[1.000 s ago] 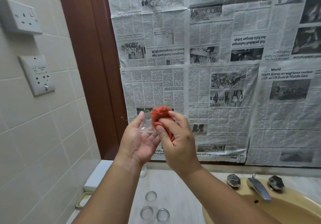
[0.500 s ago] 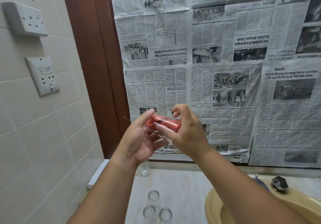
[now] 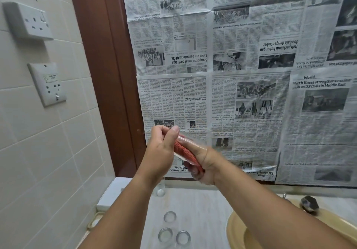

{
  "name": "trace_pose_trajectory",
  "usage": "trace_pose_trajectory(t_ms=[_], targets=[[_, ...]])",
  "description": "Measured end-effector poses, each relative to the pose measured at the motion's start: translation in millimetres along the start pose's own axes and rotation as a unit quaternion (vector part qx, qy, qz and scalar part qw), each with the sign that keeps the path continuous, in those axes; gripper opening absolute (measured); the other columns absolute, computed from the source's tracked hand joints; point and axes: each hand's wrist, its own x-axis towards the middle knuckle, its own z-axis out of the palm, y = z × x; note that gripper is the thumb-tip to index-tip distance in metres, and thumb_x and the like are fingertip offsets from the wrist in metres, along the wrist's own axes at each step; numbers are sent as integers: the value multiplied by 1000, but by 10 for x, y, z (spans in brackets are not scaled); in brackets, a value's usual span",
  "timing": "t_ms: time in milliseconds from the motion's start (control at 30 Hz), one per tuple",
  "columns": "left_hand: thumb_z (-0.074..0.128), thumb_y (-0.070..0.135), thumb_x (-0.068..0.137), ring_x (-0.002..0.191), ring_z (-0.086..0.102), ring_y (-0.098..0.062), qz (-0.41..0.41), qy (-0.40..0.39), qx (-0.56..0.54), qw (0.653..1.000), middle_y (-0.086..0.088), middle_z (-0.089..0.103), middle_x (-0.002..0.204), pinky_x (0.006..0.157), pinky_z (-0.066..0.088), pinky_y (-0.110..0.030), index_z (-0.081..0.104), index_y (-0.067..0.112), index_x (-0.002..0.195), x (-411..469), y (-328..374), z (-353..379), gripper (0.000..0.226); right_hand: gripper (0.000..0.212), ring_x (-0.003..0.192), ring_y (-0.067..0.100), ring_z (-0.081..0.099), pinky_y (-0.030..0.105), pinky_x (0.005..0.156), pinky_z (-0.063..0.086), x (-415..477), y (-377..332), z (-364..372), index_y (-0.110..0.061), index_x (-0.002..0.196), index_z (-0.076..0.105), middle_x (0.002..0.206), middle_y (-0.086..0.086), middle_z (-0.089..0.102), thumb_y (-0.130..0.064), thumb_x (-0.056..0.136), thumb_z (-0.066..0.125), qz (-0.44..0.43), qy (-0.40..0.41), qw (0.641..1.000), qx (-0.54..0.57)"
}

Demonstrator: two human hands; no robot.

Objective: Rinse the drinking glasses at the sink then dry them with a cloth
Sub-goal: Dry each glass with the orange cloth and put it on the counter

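Fingers (image 3: 156, 133) of my left hand (image 3: 160, 152) are curled round the upper end of a drinking glass (image 3: 188, 144), with the thumb laid up along its side, so this hand is clenched on the glass. The glass is tilted, its upper end to the left and its lower end toward my right hand (image 3: 206, 163). A red cloth (image 3: 182, 152) is stuffed inside and runs the length of the glass. It comes out at the lower end, where my right hand grasps it with curled fingers. Whether that hand also touches the rim I cannot tell, since that part is blurred.

I hold all this in the air, above and to the left of the sink (image 3: 237, 227), a yellowish basin. Left of the sink, on the pale counter (image 3: 202, 210), three more glasses stand upright, close together. One (image 3: 170, 216) is farther back and two (image 3: 165, 234) (image 3: 183, 237) sit side by side nearer me. A fourth glass (image 3: 160, 190) stands farther back, partly hidden by my left wrist.

On the sink's back edge sits a dark faceted tap handle (image 3: 309, 203). Behind the sink, sheets of newspaper (image 3: 231, 75) cover the wall, with a dark wooden frame (image 3: 108, 75) at their left edge. Far left of the sink, the tiled wall (image 3: 38, 152) carries two white sockets (image 3: 29, 20) (image 3: 48, 84), one above the other.
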Motion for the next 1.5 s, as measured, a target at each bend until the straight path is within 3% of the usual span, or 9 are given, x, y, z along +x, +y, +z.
trace_pose_trajectory(t_ms=[167, 300, 500, 700, 867, 1067, 1267, 1400, 1500], targets=[[38, 80, 99, 64, 41, -13, -141, -106, -111, 978, -6, 49, 78, 61, 33, -33, 60, 14, 104, 17, 78, -190, 69, 53, 57, 18, 62, 30, 48, 45, 22, -62, -125, -7, 90, 75, 72, 11, 70, -51, 70, 93, -240, 38, 957, -157], [37, 81, 99, 53, 40, -13, -198, -95, -17, 975, -1, 51, 63, 52, 30, -30, 59, 16, 87, 22, 120, -211, 70, 51, 54, 13, 57, 26, 50, 43, 162, -29, -281, -13, 72, 67, 63, -3, 64, -62, 80, 78, -568, 146, 684, -434], [38, 61, 102, 70, 49, -12, 31, -10, 114, 993, 11, 52, 76, 71, 42, -41, 54, 28, 81, 9, -43, -151, 42, 55, 38, 10, 47, 20, 35, 30, -44, 53, 53, -16, 66, 69, 57, 5, 61, -66, 53, 88, 36, 1, 999, -23], [42, 60, 108, 75, 53, -17, -120, -117, -87, 982, -7, 61, 92, 69, 43, -35, 69, 19, 103, -32, -5, -294, 49, 48, 50, 11, 55, 23, 44, 39, -52, -27, -32, -2, 82, 73, 61, 0, 64, -41, 68, 97, -204, 42, 965, -160], [38, 79, 100, 61, 53, -18, -196, -134, -58, 970, -12, 67, 82, 58, 40, -30, 71, 7, 98, 13, 14, -421, 80, 43, 56, 8, 60, 23, 50, 46, 137, -22, -99, -16, 76, 73, 66, -8, 68, -58, 81, 78, -562, 160, 680, -443], [38, 63, 107, 58, 48, -15, -24, -52, 25, 998, -1, 53, 69, 56, 43, -35, 57, 13, 88, 155, -240, -531, 57, 50, 41, 13, 49, 18, 41, 30, 181, -2, 376, -14, 80, 72, 61, 8, 66, -58, 63, 91, 13, 36, 998, -57], [39, 69, 105, 59, 52, -18, -164, -141, -86, 973, -12, 56, 83, 55, 38, -32, 71, 5, 111, 283, -332, -916, 71, 45, 59, 12, 62, 25, 47, 42, 333, 31, 519, -5, 90, 76, 73, 5, 72, -43, 74, 94, -186, 47, 962, -195], [31, 82, 100, 51, 45, -15, -234, -170, -37, 957, -4, 60, 66, 48, 32, -25, 70, 10, 91, 342, -307, -1091, 82, 46, 53, 13, 56, 29, 50, 44, 561, 101, 514, -13, 70, 66, 61, -3, 63, -55, 80, 80, -522, 147, 677, -497], [41, 60, 108, 53, 40, -14, -143, -112, -50, 982, -14, 57, 74, 52, 30, -30, 61, 8, 96, 411, -430, -1126, 57, 35, 56, 17, 60, 35, 48, 46, 624, 117, 673, -19, 72, 67, 64, -3, 66, -47, 79, 86, -421, 139, 788, -427]])
